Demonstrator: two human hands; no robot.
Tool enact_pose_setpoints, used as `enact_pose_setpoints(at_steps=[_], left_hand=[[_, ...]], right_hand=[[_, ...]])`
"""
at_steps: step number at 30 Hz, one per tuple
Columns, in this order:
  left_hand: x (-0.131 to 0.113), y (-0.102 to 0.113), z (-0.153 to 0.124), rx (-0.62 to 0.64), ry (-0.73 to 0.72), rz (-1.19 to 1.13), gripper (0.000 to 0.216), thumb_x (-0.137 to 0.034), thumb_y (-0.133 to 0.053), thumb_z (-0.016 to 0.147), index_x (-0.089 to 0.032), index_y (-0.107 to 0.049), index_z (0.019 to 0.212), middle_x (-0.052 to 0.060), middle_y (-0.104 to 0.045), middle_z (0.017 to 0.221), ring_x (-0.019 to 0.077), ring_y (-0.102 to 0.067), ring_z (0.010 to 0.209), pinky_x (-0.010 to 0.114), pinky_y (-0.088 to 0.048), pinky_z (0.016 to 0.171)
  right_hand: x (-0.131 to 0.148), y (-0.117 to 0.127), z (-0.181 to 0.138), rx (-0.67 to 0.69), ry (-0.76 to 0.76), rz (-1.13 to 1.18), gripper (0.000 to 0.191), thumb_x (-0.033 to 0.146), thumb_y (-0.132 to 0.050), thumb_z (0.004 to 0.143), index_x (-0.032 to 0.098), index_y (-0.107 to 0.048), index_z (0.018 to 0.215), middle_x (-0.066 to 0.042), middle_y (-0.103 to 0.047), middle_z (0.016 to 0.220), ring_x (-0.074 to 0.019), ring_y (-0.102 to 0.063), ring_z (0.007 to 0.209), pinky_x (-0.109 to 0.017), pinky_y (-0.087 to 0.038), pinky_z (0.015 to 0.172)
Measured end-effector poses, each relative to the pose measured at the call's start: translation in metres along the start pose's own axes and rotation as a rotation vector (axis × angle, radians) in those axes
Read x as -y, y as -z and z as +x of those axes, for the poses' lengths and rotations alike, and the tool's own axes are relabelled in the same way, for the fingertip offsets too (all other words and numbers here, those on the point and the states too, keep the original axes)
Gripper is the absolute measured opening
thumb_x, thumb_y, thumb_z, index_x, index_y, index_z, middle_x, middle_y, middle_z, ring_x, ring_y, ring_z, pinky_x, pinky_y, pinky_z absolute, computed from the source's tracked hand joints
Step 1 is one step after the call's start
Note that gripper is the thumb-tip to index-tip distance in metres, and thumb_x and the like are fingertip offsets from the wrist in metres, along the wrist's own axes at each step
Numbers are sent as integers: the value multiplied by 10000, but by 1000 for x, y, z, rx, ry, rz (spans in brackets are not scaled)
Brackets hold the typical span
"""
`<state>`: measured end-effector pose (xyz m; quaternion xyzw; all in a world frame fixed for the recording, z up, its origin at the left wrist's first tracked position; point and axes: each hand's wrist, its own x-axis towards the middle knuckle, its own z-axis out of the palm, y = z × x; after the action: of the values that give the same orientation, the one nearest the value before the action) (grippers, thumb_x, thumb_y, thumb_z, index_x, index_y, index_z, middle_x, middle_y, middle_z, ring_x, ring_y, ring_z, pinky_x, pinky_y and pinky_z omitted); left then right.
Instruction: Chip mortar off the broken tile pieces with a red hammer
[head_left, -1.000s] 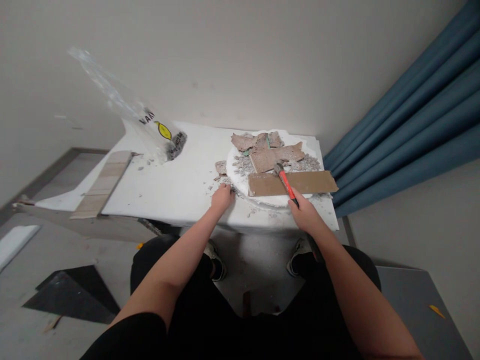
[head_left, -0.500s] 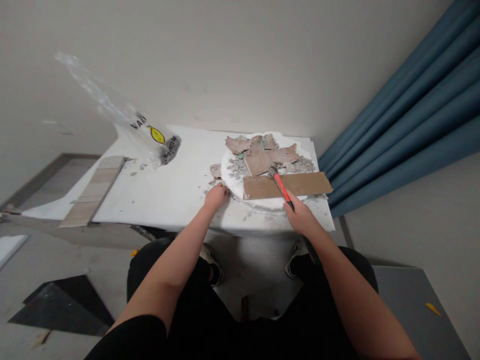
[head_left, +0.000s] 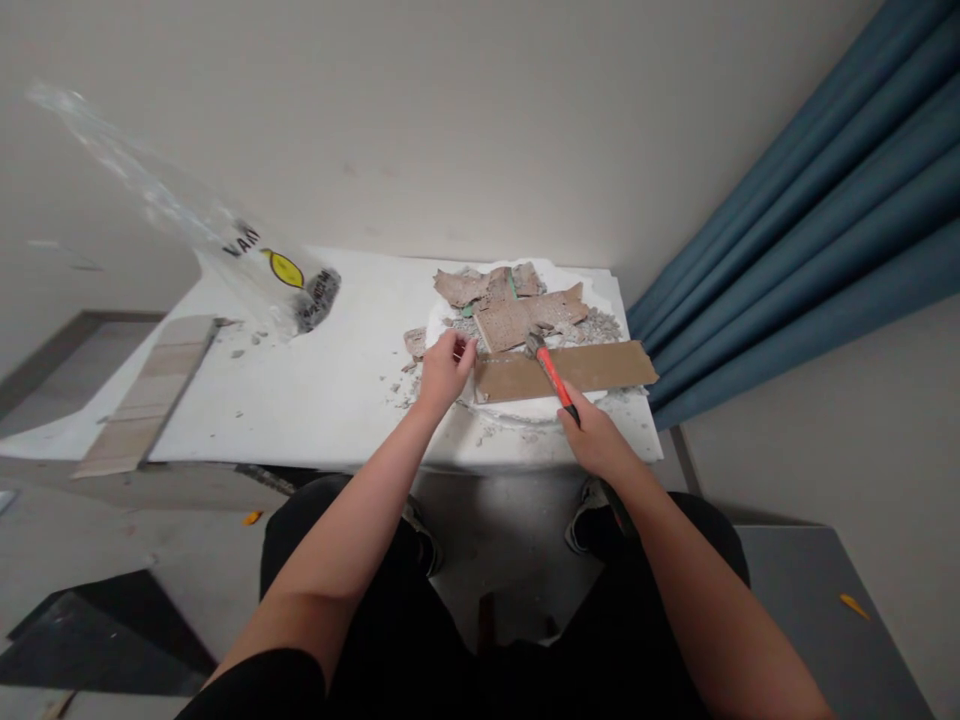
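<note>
My right hand (head_left: 591, 436) is wrapped round the black grip of a hammer (head_left: 556, 378) with a red shaft. Its grey head rests at the upper edge of a flat brown board strip (head_left: 607, 368), near several broken brown pieces (head_left: 517, 318). At the strip's left end is my left hand (head_left: 445, 372), its fingers curled together over the rim of a round white slab (head_left: 517, 410). What those fingers hold, if anything, is hidden. Grey rubble (head_left: 600, 328) lies on the slab around the broken pieces.
A clear plastic bag (head_left: 255, 275) with dark contents stands on the white-covered table (head_left: 352, 370). A wood-look plank (head_left: 154, 395) crosses the table's left side. Blue curtains (head_left: 810, 220) hang at the right. Black sheets (head_left: 105, 635) lie on the floor.
My left hand has moved up and right from the table surface to the slab beside the board strip. My right hand keeps the hammer in nearly the same place. The view has shifted slightly.
</note>
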<state>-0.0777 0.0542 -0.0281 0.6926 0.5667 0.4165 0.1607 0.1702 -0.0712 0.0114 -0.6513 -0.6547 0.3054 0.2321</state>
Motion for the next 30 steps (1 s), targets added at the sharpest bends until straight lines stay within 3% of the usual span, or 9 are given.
enact_pose_setpoints(at_steps=[3,6,13,17,30], left_hand=[[-14,-20,1,56,-41,-68,177,-358,-543,945,-207,-558,853,0,-638,738,136,-573,661,265,-462,668],[-12,-33,1,145,-93,-101,164,-340,-576,917,-202,-574,830,1,-641,722,136,-571,651,266,-462,667],[-3,-37,8,271,-70,-110,134,-318,-624,862,-190,-666,871,5,-669,722,143,-575,646,264,-455,639],[-8,-40,12,245,-75,-41,273,-430,-598,907,-194,-681,795,24,-678,729,173,-594,704,295,-453,678],[-12,-52,14,229,-176,68,310,-407,-524,978,-193,-689,827,55,-685,803,203,-607,775,315,-444,736]], right_hand=[[-4,0,1,0,17,20,599,266,-443,976,183,-395,1567,-138,-612,1413,-313,-576,1295,-494,-454,1074],[-7,0,2,1,26,32,590,267,-441,979,186,-401,1563,-129,-588,1443,-300,-545,1333,-480,-433,1102],[-5,3,3,17,21,39,587,252,-450,973,170,-413,1553,-146,-565,1464,-314,-539,1338,-494,-440,1092],[-4,4,3,30,-3,26,588,252,-451,980,157,-401,1558,-163,-576,1447,-330,-551,1320,-509,-449,1075],[-3,6,2,42,-2,19,591,273,-448,992,220,-380,1576,-115,-620,1406,-312,-571,1293,-457,-444,1069]])
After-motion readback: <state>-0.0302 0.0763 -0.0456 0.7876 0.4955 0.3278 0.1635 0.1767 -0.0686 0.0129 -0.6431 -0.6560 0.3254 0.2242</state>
